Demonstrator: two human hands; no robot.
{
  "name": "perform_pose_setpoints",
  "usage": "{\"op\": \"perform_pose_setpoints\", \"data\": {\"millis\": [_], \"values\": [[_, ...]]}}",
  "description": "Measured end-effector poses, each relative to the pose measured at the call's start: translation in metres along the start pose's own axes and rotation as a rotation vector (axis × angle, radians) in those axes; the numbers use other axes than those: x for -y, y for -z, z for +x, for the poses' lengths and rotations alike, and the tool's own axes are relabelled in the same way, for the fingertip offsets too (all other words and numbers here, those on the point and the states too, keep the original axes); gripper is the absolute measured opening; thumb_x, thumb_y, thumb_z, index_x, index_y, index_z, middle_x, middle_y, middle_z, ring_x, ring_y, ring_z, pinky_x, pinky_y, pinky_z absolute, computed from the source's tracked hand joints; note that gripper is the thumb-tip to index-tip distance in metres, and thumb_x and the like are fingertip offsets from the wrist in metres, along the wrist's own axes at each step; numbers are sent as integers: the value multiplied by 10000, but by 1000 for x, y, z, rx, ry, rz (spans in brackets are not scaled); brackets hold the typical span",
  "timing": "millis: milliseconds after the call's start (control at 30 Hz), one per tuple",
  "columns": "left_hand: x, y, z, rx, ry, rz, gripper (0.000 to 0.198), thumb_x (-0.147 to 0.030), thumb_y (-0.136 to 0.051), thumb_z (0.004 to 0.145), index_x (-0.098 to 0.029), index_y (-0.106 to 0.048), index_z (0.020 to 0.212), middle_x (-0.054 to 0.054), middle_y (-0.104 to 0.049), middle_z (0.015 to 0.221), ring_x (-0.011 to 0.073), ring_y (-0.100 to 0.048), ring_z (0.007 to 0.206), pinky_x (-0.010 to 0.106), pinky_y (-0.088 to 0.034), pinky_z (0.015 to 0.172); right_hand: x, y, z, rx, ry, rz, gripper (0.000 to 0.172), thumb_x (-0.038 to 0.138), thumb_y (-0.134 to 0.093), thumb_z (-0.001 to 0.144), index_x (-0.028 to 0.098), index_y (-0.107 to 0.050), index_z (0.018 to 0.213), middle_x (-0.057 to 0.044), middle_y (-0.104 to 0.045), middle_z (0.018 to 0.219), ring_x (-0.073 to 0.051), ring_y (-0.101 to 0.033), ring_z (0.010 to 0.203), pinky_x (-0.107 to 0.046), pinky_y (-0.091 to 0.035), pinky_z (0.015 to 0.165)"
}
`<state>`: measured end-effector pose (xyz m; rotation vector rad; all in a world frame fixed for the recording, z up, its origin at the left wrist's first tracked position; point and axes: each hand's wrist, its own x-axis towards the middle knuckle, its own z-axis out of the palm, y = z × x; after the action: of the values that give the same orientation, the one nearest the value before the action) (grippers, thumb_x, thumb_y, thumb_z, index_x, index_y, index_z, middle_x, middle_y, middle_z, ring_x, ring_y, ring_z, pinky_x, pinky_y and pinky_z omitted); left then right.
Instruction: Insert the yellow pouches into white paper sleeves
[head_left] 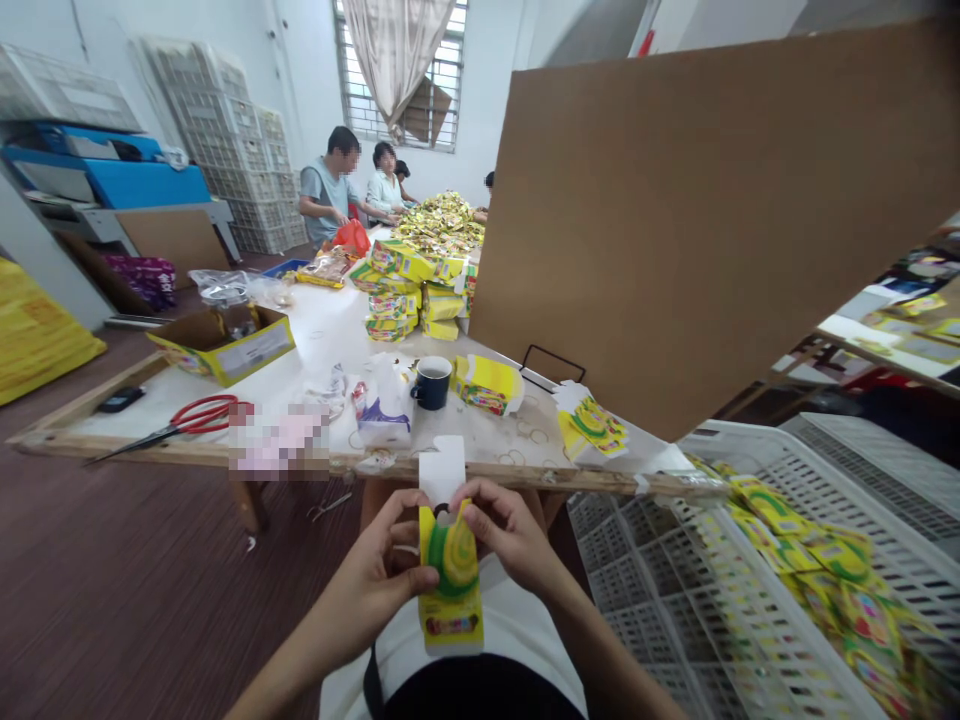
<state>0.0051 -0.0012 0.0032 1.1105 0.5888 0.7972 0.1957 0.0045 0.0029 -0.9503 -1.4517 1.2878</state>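
Note:
A small yellow and green printed box [451,600] is upright over my lap, its white top flap [442,472] raised against the table edge. My left hand [394,560] wraps round its left side, thumb across the front. At the top right corner, my right hand [504,525] pinches the box's rim between thumb and fingers. A dark round spot shows at the box's opening; what it is I cannot tell. Beyond the box on the table stand a dark blue mug [431,383] and a larger yellow carton [489,385].
Red-handled scissors [202,415] lie at the table's left edge, near an open yellow box [232,350]. A large cardboard sheet [675,220] stands on the right. Below it, a white plastic crate [637,590] holds several yellow packets [840,560]. People [330,190] sit behind stacked cartons [394,300].

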Motion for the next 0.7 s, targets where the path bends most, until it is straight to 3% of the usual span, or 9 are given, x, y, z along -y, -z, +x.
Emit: {"op": "perform_pose_setpoints", "data": {"millis": [67,133,233,300,367,433,567,633,700], "values": [[2,-2,-1,-11,20,15,451,-242,-714,750,-251,-410,1083,35,-675,959,155,-675,704,248,-490,629,1,1,0,9,20,-65,328,458,-551,888,176,-640,746,-14,-593,694,-155,-534,639,-254,-424,609],[4,-3,-1,-42,2,11,610,-246,-696,770,-290,-301,1234,43,-674,989,167,-684,722,273,-506,654,-1,-1,1,-45,75,-119,325,431,-538,901,177,-646,729,-26,-606,711,-172,-552,678,-271,-434,651],[5,-4,1,-59,-28,6,819,-250,-665,798,-315,-97,1384,73,-671,1045,211,-692,833,322,-521,722,-4,-7,4,-150,135,-92,237,373,-575,890,219,-630,1061,-42,-634,871,-197,-583,788,-299,-457,731],[4,-2,2,-41,-24,25,731,-249,-658,801,-271,-208,1376,96,-666,1076,233,-683,896,333,-521,754,-5,-7,5,-176,163,-87,332,361,-575,893,247,-569,1205,-48,-631,939,-203,-590,841,-323,-460,789],[4,1,3,-57,-29,65,593,-240,-653,800,-234,-350,1310,104,-667,1093,243,-673,935,342,-520,788,-4,-3,7,-173,229,-169,281,404,-525,917,238,-661,1098,-65,-625,983,-224,-575,936,-364,-427,883],[4,2,3,-100,-36,122,519,-232,-642,805,-228,-415,1271,98,-672,1100,243,-669,953,352,-519,813,-2,3,7,-150,255,-230,377,469,-453,936,216,-732,918,-75,-623,982,-240,-563,977,-386,-406,912],[7,0,2,-138,-29,190,520,-211,-606,822,-239,-422,1307,93,-655,1165,235,-662,986,378,-510,872,-1,6,5,52,-11,-104,303,392,-623,847,218,-636,1095,-43,-669,918,-226,-625,885,-332,-487,767],[7,-1,2,-119,-42,185,529,-202,-594,825,-239,-421,1323,99,-629,1216,234,-635,1049,388,-484,924,-3,1,6,59,-93,-114,366,296,-676,803,222,-556,1140,-24,-688,879,-211,-649,815,-287,-500,682],[7,-1,2,-108,-60,175,533,-204,-590,827,-234,-418,1331,109,-609,1249,237,-599,1111,390,-459,958,-7,-6,7,-2,-101,-215,306,252,-650,815,217,-536,1097,-4,-690,777,-186,-647,691,-242,-477,584]]}}
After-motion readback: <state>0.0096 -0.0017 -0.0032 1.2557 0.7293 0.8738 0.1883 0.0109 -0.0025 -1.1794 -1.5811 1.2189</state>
